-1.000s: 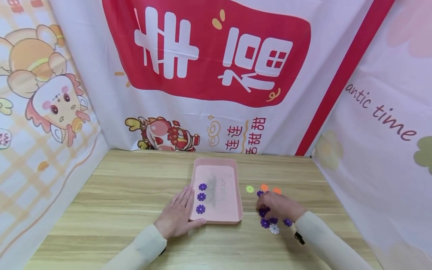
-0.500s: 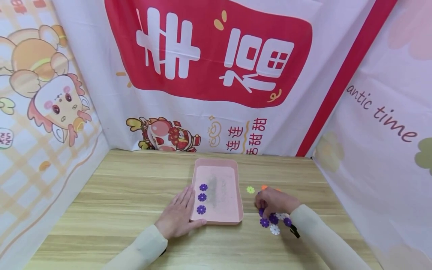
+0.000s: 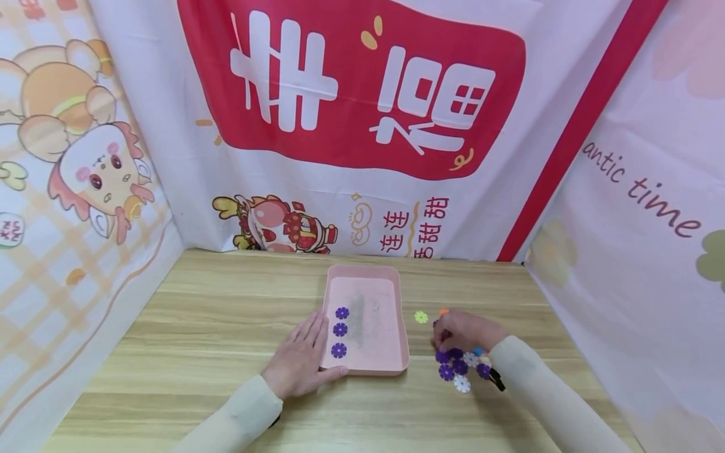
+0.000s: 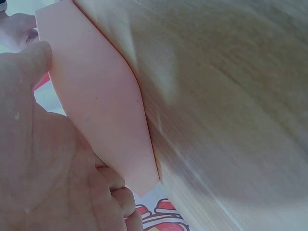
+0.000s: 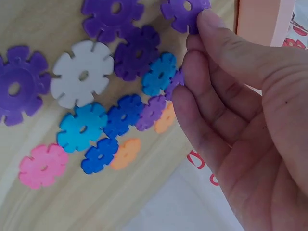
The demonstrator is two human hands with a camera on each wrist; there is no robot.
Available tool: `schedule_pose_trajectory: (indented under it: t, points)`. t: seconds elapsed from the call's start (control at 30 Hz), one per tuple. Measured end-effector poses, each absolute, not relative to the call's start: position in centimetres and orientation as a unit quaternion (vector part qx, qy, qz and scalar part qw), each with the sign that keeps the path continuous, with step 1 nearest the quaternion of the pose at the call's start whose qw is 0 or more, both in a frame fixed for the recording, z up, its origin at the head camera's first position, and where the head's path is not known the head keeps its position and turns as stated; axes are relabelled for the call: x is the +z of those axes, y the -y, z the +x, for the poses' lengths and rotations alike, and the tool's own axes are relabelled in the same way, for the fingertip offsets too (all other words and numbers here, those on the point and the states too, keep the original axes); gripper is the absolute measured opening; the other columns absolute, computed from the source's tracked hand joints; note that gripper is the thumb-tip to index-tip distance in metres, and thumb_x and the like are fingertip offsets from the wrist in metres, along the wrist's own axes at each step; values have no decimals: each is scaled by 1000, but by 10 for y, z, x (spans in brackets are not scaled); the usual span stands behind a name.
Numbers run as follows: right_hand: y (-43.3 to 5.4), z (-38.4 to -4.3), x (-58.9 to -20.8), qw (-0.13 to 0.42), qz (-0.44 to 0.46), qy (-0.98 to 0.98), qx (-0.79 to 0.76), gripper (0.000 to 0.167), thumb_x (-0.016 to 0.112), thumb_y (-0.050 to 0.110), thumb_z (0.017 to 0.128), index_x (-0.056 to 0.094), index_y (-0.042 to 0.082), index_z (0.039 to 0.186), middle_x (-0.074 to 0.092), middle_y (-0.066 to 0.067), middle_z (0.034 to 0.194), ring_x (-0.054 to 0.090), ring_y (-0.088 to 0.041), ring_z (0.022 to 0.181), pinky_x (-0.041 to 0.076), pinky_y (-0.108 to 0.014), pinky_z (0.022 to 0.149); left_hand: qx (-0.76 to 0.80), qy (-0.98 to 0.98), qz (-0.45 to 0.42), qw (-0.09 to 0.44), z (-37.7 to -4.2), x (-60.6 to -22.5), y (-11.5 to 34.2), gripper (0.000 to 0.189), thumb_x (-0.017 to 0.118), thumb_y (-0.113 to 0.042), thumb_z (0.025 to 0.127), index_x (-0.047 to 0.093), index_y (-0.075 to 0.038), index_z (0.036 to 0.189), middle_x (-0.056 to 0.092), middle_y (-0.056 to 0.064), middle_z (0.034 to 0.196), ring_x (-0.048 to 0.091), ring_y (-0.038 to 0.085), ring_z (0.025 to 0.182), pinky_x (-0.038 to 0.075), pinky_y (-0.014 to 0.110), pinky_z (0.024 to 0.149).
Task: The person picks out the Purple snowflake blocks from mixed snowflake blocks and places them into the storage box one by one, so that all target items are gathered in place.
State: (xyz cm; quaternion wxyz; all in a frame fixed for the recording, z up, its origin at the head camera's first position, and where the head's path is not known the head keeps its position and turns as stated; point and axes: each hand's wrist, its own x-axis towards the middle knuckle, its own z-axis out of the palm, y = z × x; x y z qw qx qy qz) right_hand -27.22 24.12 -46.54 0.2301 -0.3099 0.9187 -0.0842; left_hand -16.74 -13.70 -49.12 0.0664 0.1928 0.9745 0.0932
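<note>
A left hand [image 3: 299, 358], fingers outstretched, is touching the side of a pink tray [image 3: 379, 321], which is lying between both hands; three purple discs [image 3: 336, 329] are lying inside, just right of those fingers. A right hand [image 3: 469, 332] is pinching another purple disc [image 5: 173, 12], its other fingers bending loosely, while a white disc [image 5: 69, 74] and a pink disc [image 5: 32, 166] are lying near it. The table [image 3: 226, 327] is showing pale wood grain around the hands. Beyond them a red-and-white cloth [image 3: 351, 145] is hanging; printed cloths [image 3: 640, 264] are flanking them.
</note>
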Motion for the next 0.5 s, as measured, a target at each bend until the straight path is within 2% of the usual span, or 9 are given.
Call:
schedule_pose_trajectory:
  t: [0.27, 0.5]
  points:
    - [-241, -284, -449, 218, -332, -913, -88, 15, 76, 9, 98, 81, 20, 88, 71, 12, 81, 58, -3, 71, 56, -22, 70, 97, -975, 192, 64, -167, -489, 135, 108, 50, -76, 99, 24, 5, 165, 17, 22, 176, 17, 39, 165, 20, 53, 136]
    - [-236, -297, -430, 215, -320, -920, -73, 13, 74, 12, 100, 81, 20, 92, 72, 9, 83, 60, -6, 73, 61, -26, 76, 97, -975, 190, 65, -166, -490, 135, 108, 50, -77, 98, 24, 5, 165, 17, 22, 176, 18, 39, 165, 20, 53, 136]
